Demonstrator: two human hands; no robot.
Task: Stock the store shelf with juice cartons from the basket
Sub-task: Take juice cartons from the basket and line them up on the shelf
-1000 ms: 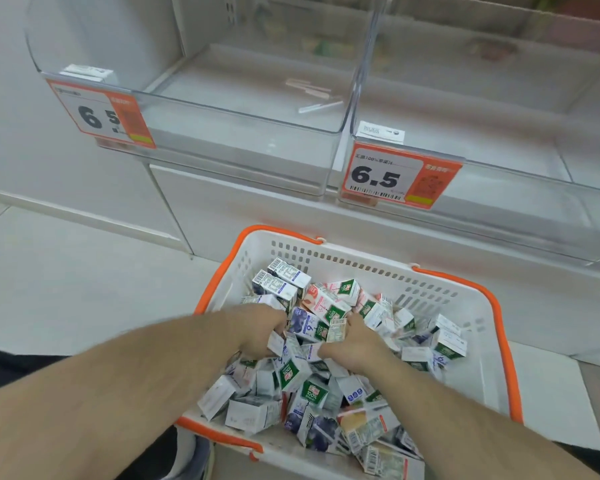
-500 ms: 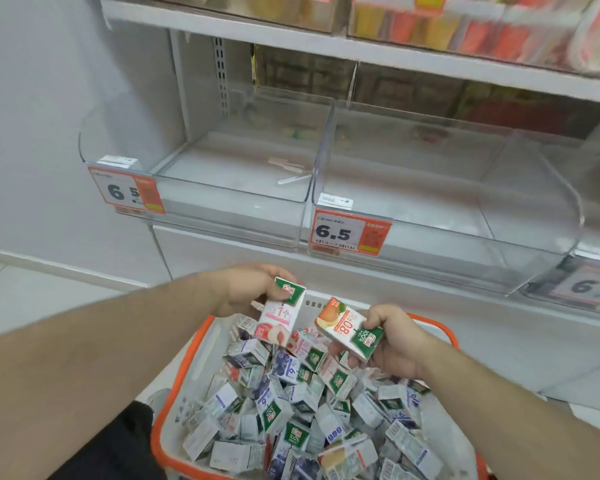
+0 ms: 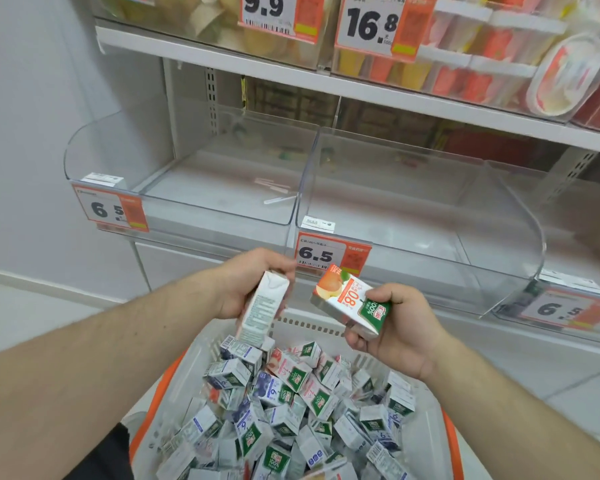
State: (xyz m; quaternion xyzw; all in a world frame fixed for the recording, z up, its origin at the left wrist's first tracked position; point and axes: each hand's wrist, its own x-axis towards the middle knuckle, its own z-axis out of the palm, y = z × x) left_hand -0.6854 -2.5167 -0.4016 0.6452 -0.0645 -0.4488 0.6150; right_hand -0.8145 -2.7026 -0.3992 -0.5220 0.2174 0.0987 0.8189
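Two small juice cartons are in your hands above the white plastic basket with the orange rim (image 3: 448, 441). Your left hand (image 3: 248, 284) grips a white carton with fine grey print on its side (image 3: 262, 311), fingers curled round its top end, the carton hanging nearly upright with its lower end just over the heap. Your right hand (image 3: 397, 332) pinches a white carton printed with an orange fruit and a green corner label (image 3: 349, 301) by its lower end, thumb on top and fingers beneath, the carton tilted up towards the left. The two cartons are near each other but apart.

Below them the basket holds a loose heap of many small white, green and blue juice cartons (image 3: 284, 410), lying at all angles.

Ahead of you the white store shelf (image 3: 378, 93) carries two clear plastic bins side by side: the left clear bin (image 3: 201, 188) and the right clear bin (image 3: 430, 216). A few thin white sticks lie on the floor of the left one. An orange and white price tag reading 6.5 (image 3: 329, 253) hangs on the front of the right bin, just beyond your hands. A similar tag sits on the left bin's corner (image 3: 111, 209).
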